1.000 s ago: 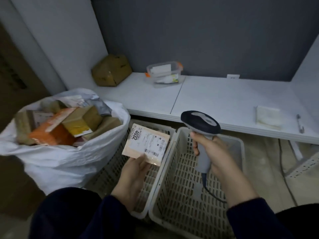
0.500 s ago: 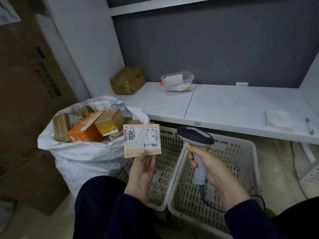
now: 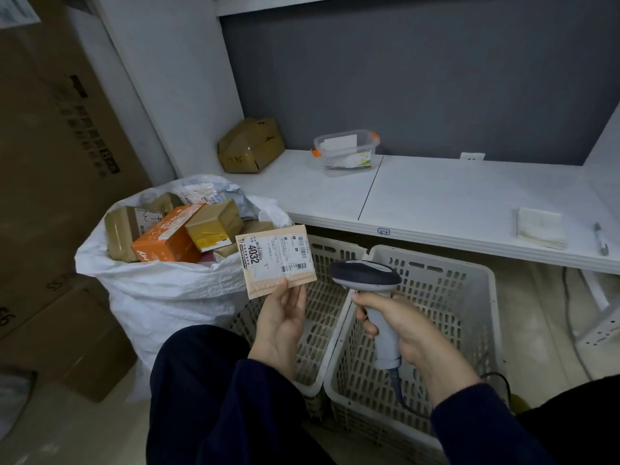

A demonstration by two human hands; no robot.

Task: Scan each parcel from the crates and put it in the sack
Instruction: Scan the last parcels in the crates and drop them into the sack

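Two hands, left [image 3: 285, 325] pinching parcel [image 3: 275, 261], right [image 3: 407, 327] gripping scanner [image 3: 369, 283]

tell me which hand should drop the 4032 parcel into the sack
Left: the left hand pinches the parcel right beside the sack; the right hand grips the scanner, farther away.

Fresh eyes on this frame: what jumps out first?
The flat parcel labelled 4032 stands out, held up mid-frame by the left hand, with the right hand gripping the scanner just right of it. At left, the white sack is heaped with boxes, an orange box on top. Two pale slotted crates sit side by side beneath the hands.
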